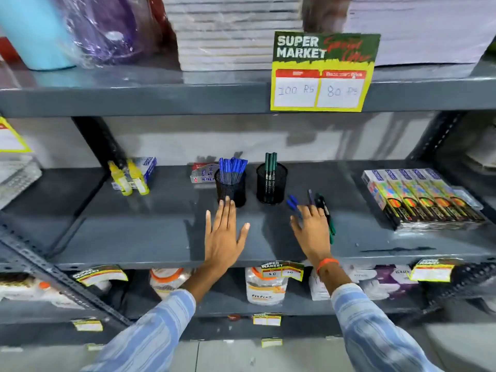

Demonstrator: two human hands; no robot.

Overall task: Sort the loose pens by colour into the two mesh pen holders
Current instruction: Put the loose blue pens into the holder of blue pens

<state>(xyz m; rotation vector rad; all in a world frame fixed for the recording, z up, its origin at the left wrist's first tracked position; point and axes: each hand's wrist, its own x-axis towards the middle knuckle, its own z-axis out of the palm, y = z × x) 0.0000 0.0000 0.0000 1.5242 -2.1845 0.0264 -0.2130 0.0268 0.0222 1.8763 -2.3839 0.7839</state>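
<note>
On the grey metal shelf (pixel 150 237) stand two black mesh pen holders, side by side but apart. The left holder (pixel 231 189) is packed with blue pens (pixel 232 169); the right holder (pixel 271 185), at its 3 o'clock, carries a few green pens (pixel 271 163) standing upright.

The loose pens lie on the shelf at about 4 o'clock from the right holder — blue pens (pixel 293 204) on the left of the cluster, a darker pen (pixel 310 197) in the middle, green pens (pixel 328 214) on the right.

The right hand (pixel 312 232) lies over this cluster, fingers spread and reaching among the pens; whether it grips any of them cannot be told. An orange band (pixel 327 263) sits at its wrist.

The left hand (pixel 224 234) is flat and open, fingers splayed, holding nothing — its fingertips end just at 6 o'clock of the left holder.

At 3 o'clock of the loose pens lies a row of boxed colour packs (pixel 421 197); at 9 o'clock of the left holder stand yellow bottles (pixel 131 178).
</note>
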